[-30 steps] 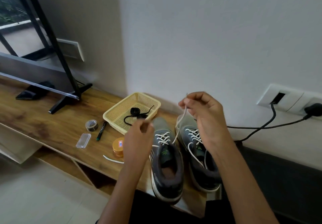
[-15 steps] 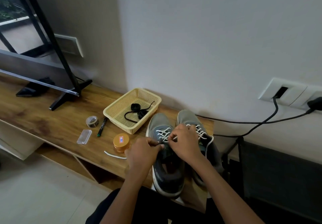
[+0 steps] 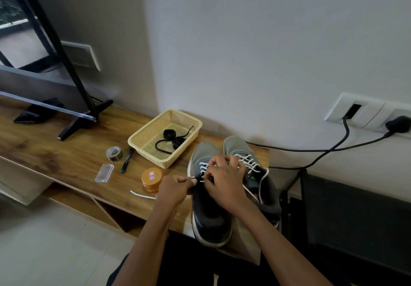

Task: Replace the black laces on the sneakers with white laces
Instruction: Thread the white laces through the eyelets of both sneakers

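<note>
Left hand (image 3: pixel 175 189) is pinching the white lace (image 3: pixel 203 167) end at the near-left eyelets of the left sneaker (image 3: pixel 209 219), right hand (image 3: pixel 224 185) fingers curling tight on the same lace just right, lace running crosswise between them

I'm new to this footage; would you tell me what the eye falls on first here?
Two grey sneakers, the left sneaker and right sneaker, stand at the right end of the wooden shelf, where the left hand and right hand pinch the white lace on the left one. Behind them to the left, a yellow basket holds the coiled black laces.
</note>
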The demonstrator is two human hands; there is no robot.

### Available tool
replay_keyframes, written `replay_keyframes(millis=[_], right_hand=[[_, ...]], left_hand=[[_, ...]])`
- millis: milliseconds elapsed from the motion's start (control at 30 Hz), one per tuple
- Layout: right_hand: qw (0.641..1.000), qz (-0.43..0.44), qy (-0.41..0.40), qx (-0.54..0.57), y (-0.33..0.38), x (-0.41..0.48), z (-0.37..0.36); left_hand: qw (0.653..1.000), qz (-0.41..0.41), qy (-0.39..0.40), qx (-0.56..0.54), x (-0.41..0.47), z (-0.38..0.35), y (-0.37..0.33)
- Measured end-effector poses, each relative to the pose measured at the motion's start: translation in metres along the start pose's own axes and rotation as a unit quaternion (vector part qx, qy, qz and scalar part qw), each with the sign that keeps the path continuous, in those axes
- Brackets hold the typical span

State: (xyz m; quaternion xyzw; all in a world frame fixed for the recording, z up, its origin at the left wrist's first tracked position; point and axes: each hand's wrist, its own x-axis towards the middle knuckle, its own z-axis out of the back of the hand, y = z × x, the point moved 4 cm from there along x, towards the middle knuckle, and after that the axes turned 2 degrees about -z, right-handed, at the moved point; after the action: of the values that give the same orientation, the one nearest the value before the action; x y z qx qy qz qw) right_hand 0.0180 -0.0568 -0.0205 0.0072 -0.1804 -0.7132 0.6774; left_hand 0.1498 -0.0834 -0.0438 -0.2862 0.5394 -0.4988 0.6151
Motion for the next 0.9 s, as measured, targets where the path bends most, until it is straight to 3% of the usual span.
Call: replay_keyframes(millis=[167,400,533,600,800,900], right_hand=[[0.999,0.002,-0.042,-0.003,0.005,0.0,-0.004],[0.994,0.007,-0.101,-0.029,0.007,-0.002,-0.007],[0.993,-0.014,-0.118,-0.012,0.004,-0.006,-0.01],[0.992,-0.044,-0.122,0.009,0.003,-0.006,-0.013],[0.991,-0.11,-0.059,0.056,0.002,-0.007,-0.016],[0.989,-0.123,-0.029,0.076,0.001,-0.007,-0.012]], left_hand=[[1.0,-0.003,0.007,-0.008,-0.001,-0.001,0.001],[0.997,-0.045,0.012,0.062,-0.001,0.0,0.002],[0.981,-0.083,0.046,0.168,-0.006,-0.003,-0.006],[0.96,-0.113,0.026,0.255,-0.009,-0.005,-0.013],[0.934,-0.136,-0.024,0.33,-0.009,-0.007,-0.017],[0.902,-0.196,-0.045,0.382,-0.011,-0.011,-0.02]])
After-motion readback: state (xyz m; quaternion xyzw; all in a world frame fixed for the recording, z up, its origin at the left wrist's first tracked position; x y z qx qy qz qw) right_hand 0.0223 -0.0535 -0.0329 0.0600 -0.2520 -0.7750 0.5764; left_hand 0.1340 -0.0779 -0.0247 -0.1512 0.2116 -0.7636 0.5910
